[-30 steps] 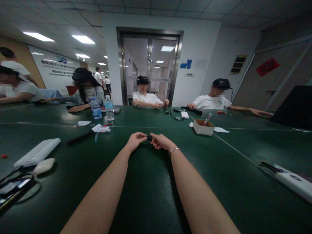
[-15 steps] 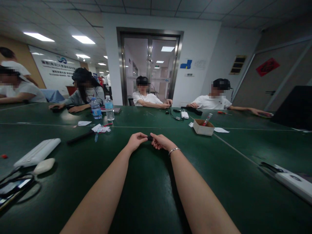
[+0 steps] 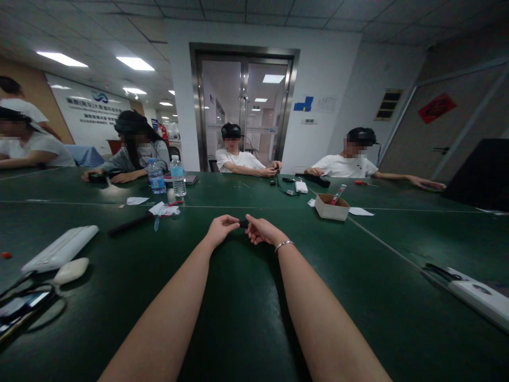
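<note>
My hands meet mid-table [image 3: 246,318]; cardboard box [image 3: 331,208] beyond right, water bottles [image 3: 167,178] beyond left.

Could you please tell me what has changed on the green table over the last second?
Hardly anything: both hands, left hand and right hand, still pinch the small black object between them, having drifted very slightly away from the camera. The cardboard box and water bottles stayed put.

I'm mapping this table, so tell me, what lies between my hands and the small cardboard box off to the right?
In the head view, only bare green table lies between the right hand and the cardboard box.
</note>
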Demonstrator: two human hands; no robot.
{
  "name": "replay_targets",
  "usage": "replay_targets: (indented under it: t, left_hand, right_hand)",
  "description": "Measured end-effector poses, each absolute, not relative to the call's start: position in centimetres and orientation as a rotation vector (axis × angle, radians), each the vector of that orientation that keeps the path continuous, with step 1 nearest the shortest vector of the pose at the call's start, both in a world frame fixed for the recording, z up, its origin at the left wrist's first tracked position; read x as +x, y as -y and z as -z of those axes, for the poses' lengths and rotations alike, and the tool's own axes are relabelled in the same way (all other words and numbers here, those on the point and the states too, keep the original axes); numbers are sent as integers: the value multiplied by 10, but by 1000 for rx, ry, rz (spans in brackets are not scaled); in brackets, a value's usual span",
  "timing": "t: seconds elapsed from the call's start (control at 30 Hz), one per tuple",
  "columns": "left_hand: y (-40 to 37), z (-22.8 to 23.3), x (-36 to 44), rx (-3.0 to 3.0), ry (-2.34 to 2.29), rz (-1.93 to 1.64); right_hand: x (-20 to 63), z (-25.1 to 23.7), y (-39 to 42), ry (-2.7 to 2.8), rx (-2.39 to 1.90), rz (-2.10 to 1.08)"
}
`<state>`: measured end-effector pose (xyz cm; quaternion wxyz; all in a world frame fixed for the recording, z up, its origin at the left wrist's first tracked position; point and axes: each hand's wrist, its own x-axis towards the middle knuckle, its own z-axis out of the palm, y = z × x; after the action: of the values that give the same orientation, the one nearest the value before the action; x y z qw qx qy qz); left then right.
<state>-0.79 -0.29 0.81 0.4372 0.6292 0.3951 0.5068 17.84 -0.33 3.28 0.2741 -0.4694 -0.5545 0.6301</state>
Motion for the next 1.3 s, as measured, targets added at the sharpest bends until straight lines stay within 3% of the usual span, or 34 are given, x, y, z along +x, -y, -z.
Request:
replay_targets:
  t: [1.3]
  left_hand:
    - [4, -9, -6, 1540, -1096, -1266]
  right_hand:
    - [179, -39, 11, 1552, -1124, -1608]
